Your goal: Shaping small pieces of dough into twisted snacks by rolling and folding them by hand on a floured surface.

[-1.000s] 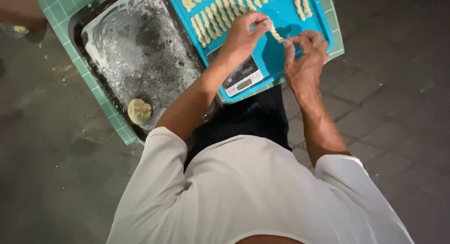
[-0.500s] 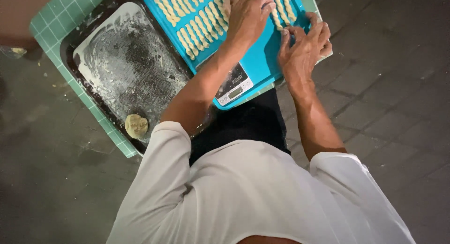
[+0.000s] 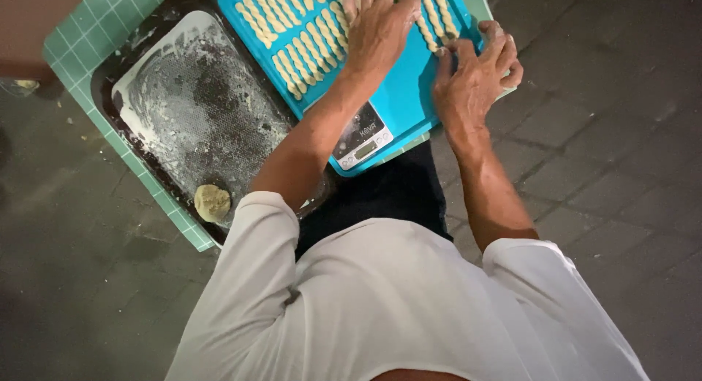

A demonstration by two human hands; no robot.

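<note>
Resting flat w/ fingers spread, left hand (image 3: 376, 26) & right hand (image 3: 475, 77) touch blue tray (image 3: 398, 96) (dough twists (image 3: 296, 44) alongside).

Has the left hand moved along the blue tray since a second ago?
Yes. The left hand has slid away from the person, further from the scale lying on the blue tray, and now lies flat over the dough twists.

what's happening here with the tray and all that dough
A person in a white shirt leans over a blue tray lined with rows of twisted dough sticks. The left hand lies flat on the sticks; the right hand rests at the tray's edge. Beside it, a floured dark tray holds one dough lump.
</note>
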